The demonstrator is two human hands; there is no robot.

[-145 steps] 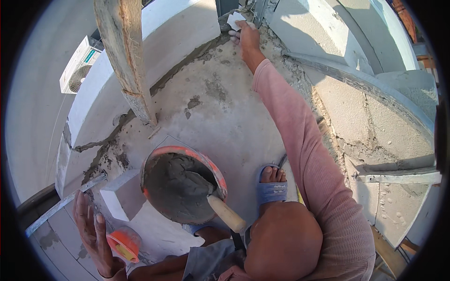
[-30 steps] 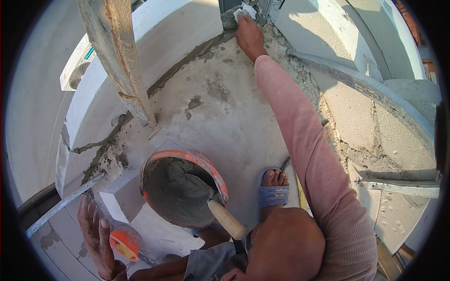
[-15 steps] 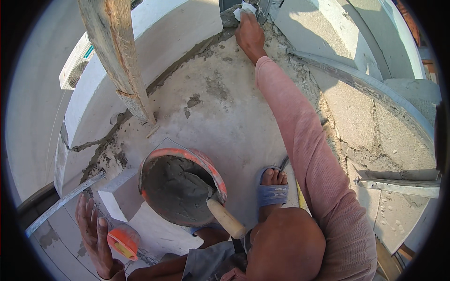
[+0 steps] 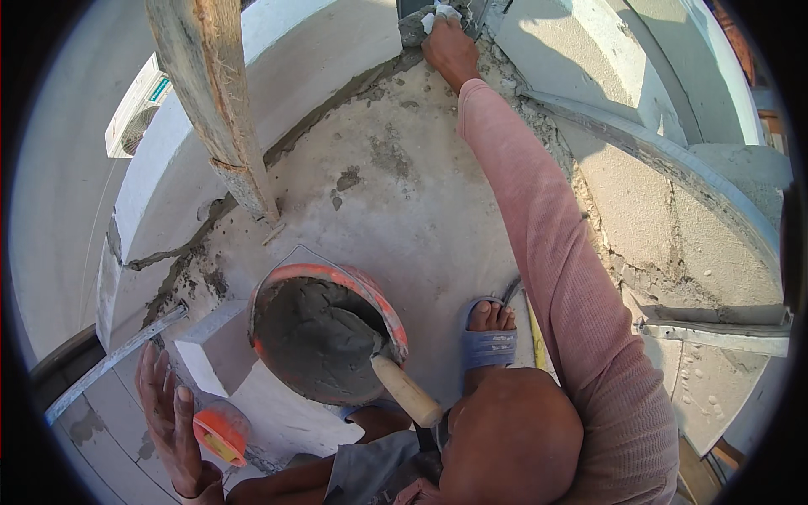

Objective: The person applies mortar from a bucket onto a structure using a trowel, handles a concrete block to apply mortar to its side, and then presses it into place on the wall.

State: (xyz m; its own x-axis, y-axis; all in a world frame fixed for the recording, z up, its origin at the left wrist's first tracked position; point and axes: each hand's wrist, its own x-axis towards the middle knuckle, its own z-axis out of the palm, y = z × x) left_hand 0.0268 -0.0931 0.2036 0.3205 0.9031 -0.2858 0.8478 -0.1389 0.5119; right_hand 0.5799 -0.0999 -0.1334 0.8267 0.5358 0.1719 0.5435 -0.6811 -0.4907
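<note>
one left hand (image 4: 171,421), empty, fingers extended; one wooden post (image 4: 206,109); one orange container (image 4: 227,425) just beside that hand; one red bucket (image 4: 369,289) of grey mortar (image 4: 316,345), one trowel (image 4: 406,391) in it; one white scrap (image 4: 447,11), top centre, pinched by one right hand (image 4: 452,50).

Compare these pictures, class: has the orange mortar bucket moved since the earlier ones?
No. Judged against the dark floor patch, the orange mortar bucket keeps its place, on the person's side of it and slightly to its left.
</note>
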